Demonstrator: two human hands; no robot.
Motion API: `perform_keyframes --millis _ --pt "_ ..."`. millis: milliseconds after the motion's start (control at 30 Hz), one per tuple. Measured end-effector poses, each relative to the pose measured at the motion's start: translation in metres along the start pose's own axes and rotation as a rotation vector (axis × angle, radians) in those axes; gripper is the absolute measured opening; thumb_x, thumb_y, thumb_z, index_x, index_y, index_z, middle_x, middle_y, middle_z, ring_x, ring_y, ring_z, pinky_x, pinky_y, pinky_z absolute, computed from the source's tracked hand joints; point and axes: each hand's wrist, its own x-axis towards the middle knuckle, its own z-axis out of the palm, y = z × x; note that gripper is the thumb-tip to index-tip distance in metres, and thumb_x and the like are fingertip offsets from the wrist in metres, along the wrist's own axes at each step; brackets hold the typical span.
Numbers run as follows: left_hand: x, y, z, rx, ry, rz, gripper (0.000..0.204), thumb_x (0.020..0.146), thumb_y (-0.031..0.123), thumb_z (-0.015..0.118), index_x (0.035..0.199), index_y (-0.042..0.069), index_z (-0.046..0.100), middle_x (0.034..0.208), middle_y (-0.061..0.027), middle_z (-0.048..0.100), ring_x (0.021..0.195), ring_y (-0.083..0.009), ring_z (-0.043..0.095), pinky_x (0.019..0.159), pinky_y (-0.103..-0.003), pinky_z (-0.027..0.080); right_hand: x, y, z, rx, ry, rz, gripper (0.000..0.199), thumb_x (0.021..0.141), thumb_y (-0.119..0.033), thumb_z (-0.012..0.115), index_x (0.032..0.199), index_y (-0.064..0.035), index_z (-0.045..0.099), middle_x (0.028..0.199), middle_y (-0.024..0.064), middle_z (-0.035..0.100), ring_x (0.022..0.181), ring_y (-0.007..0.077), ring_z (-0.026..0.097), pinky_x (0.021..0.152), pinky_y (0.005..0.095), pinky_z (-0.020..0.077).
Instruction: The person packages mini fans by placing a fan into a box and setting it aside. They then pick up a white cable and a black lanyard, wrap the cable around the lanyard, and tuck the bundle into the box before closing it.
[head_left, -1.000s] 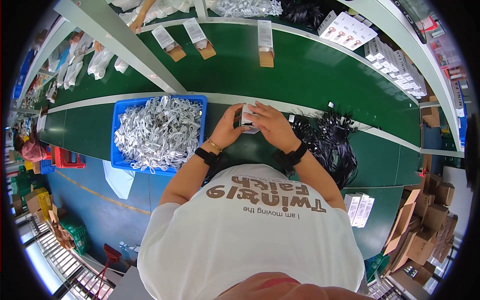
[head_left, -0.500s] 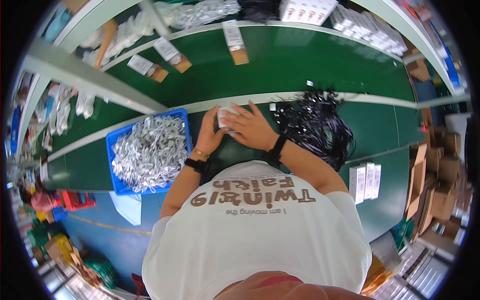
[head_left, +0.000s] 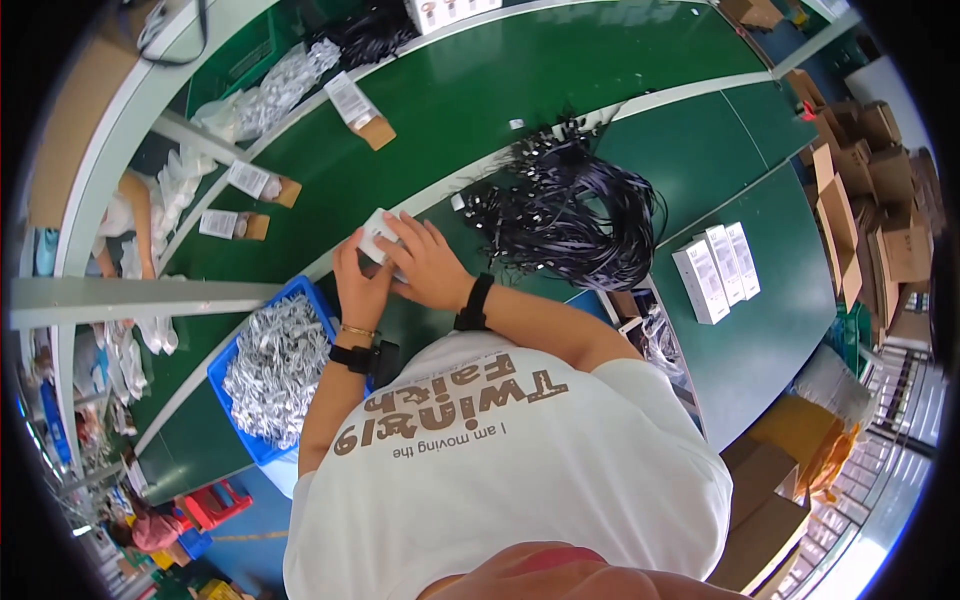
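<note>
Holding a small white cardboard box (head_left: 378,236) over the green worktable (head_left: 700,160), both hands as before; left hand (head_left: 358,285) grips its lower side, right hand (head_left: 425,265) lies curled across it. View swung; black cable pile (head_left: 575,210) now right, blue bin of silver pouches (head_left: 275,370) left.

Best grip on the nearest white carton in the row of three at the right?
Pinch the nearest white carton across its narrow width at the mid-length, coming from above. It lies flat on the green table, and its neighbour sits tight along one long side, so probably slide it clear first.
</note>
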Motion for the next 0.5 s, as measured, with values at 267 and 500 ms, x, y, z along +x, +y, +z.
perform_keyframes --millis 267,500 --pt "0.028 0.078 0.097 -0.295 -0.491 0.308 0.036 0.082 0.007 0.062 0.117 0.004 0.052 0.107 -0.0120 0.052 0.095 -0.0233 0.055 0.077 -0.029 0.050 -0.077 0.078 -0.134 0.069 0.462 0.423 0.063 0.067 -0.008 0.075 0.120 -0.0027 0.043 0.128 0.0203 0.038 0.119 0.0371 0.039 0.100 0.0405 0.0351" --pt "0.041 0.038 0.240 0.135 -0.553 0.519 0.025 0.080 0.018 0.065 0.099 0.002 0.060 0.097 -0.0132 0.057 0.087 -0.0312 0.056 0.073 -0.037 0.049 -0.232 0.147 -0.255 -0.214 -0.023 0.836 0.056 0.063 -0.011 0.074 0.114 -0.0045 0.051 0.123 0.0167 0.044 0.115 0.0355 0.044 0.093 0.0414 0.0412"
